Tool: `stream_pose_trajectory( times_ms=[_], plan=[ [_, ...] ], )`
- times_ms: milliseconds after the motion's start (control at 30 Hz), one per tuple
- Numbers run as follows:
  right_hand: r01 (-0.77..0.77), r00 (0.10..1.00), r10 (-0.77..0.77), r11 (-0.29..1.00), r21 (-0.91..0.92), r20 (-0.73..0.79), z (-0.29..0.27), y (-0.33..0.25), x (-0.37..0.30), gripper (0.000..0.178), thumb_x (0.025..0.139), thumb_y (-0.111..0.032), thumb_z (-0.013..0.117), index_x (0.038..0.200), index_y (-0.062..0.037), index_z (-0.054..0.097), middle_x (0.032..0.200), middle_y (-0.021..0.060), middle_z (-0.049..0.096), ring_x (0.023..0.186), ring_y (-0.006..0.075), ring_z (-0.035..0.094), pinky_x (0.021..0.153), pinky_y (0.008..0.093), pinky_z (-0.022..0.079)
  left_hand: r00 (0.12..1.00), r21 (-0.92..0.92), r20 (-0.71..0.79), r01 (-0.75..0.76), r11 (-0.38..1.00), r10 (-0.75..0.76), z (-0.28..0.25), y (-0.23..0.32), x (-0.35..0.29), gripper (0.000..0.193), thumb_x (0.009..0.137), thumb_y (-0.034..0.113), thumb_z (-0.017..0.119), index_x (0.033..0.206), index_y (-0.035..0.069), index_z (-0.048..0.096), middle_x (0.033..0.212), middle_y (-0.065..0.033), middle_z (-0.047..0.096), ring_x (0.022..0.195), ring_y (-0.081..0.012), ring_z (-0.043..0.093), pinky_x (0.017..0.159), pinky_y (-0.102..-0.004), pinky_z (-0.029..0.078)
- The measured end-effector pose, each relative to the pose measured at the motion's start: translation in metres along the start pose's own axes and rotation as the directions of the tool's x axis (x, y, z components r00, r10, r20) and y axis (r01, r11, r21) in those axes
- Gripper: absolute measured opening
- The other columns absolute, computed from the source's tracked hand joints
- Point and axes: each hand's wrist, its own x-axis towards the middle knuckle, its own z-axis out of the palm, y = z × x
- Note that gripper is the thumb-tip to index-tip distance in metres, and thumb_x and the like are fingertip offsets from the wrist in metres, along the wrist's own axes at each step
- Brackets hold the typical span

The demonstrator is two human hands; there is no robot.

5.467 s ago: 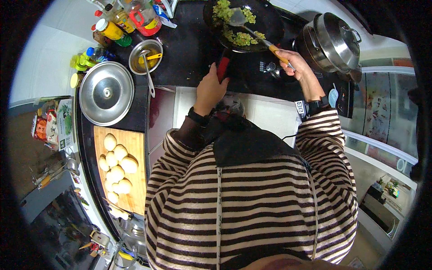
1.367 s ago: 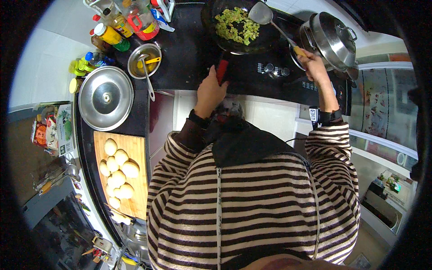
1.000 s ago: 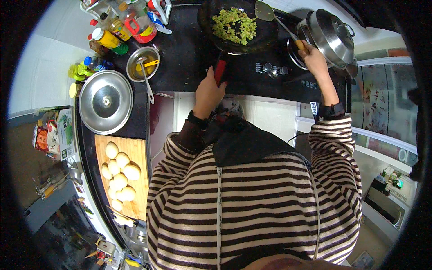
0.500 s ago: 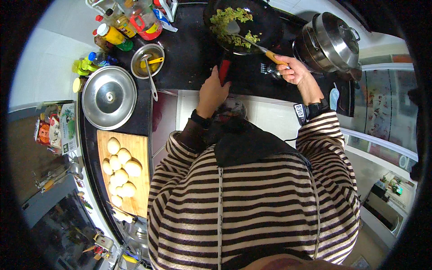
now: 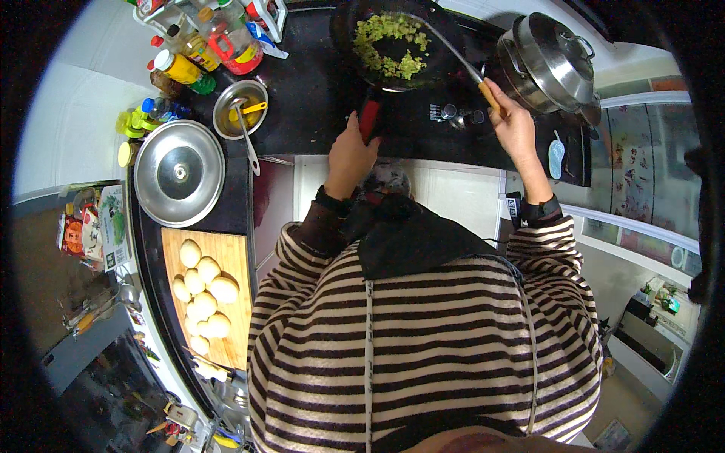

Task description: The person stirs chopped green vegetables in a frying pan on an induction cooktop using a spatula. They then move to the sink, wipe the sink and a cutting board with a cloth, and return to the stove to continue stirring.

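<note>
A dark wok (image 5: 390,51) sits at the far side, with chopped yellow-green food (image 5: 408,68) lying in a loose ring inside it. My left hand (image 5: 352,157) is closed around the wok's red handle (image 5: 369,119), which points toward me. In my right hand (image 5: 515,127) is the wooden grip of a metal spatula (image 5: 458,54). Its shaft slants up and left over the wok's right rim, its head at the far edge of the food. The fingers of my right hand are wrapped round that grip.
Right of the wok stands a lidded steel pot (image 5: 557,64). Stove knobs (image 5: 450,112) lie between. To the left are bottles (image 5: 236,45), a steel bowl (image 5: 217,113) with a ladle, a large steel lid (image 5: 204,198), and a cutting board (image 5: 238,257) with several peeled potatoes (image 5: 207,306).
My right hand has moved right and slightly toward me. The spatula's head has swung to the wok's far side, and the food has shifted into a ring. My left hand stays on the handle.
</note>
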Motion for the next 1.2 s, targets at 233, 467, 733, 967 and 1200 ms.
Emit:
stream_pose_trajectory(
  times_ms=[233, 467, 733, 967, 1200],
  plan=[
    [-0.144, 0.99, 0.138, 0.956, 0.255, 0.04, 0.011, 0.02, 0.004, 0.053, 0.082, -0.009, 0.065, 0.132, -0.0232, 0.054, 0.116, 0.0146, 0.064, 0.103, 0.0236, 0.063, 0.091, 0.0307, 0.046, 1.0, -0.013, -0.01, -0.01, 1.0, 0.01, 0.0, -0.002, -0.002, 0.074, 0.079, 0.027, 0.069, 0.139, 0.0, 0.035, 0.104, -0.0266, 0.063, 0.095, -0.0444, 0.061, 0.08, -0.0489, 0.05],
    [-0.285, 0.955, 0.283, 0.959, 0.008, 0.09, 0.008, 0.026, 0.026, 0.049, 0.085, -0.023, 0.066, 0.132, -0.0212, 0.054, 0.116, 0.0163, 0.064, 0.107, 0.0274, 0.062, 0.093, 0.034, 0.045, 1.0, -0.007, -0.018, -0.005, 1.0, 0.005, -0.001, 0.0, -0.002, 0.074, 0.079, 0.027, 0.069, 0.139, 0.0, 0.035, 0.103, -0.0267, 0.064, 0.094, -0.0442, 0.061, 0.08, -0.0485, 0.05],
    [-0.302, 0.949, 0.237, 0.878, 0.373, 0.209, 0.017, 0.026, 0.03, 0.048, 0.087, -0.012, 0.063, 0.133, -0.0127, 0.054, 0.079, -0.0034, 0.055, 0.062, 0.0055, 0.04, 0.057, 0.0209, 0.031, 1.0, 0.006, 0.009, 0.022, 1.0, -0.022, -0.004, 0.003, -0.001, 0.073, 0.08, 0.027, 0.068, 0.139, 0.0, 0.035, 0.102, -0.0266, 0.064, 0.093, -0.0439, 0.062, 0.079, -0.0489, 0.05],
    [-0.637, 0.765, 0.438, 0.624, 0.453, 0.472, -0.001, 0.0, 0.028, 0.047, 0.089, -0.017, 0.061, 0.135, -0.0165, 0.052, 0.06, -0.0062, 0.044, 0.041, 0.0035, 0.031, 0.038, 0.0206, 0.023, 1.0, 0.013, -0.002, 0.013, 1.0, -0.013, -0.002, 0.003, -0.001, 0.074, 0.079, 0.027, 0.069, 0.139, 0.0, 0.034, 0.102, -0.0266, 0.064, 0.093, -0.0438, 0.062, 0.079, -0.049, 0.05],
    [-0.666, 0.744, 0.463, 0.576, 0.474, 0.482, -0.001, -0.007, 0.027, 0.047, 0.089, -0.021, 0.06, 0.135, -0.0182, 0.051, 0.06, -0.0046, 0.044, 0.039, 0.0045, 0.03, 0.035, 0.0221, 0.021, 1.0, -0.005, -0.012, 0.014, 1.0, -0.014, -0.003, 0.004, -0.002, 0.074, 0.078, 0.027, 0.07, 0.138, -0.001, 0.036, 0.102, -0.0268, 0.064, 0.093, -0.0443, 0.062, 0.08, -0.0497, 0.05]
  ],
)
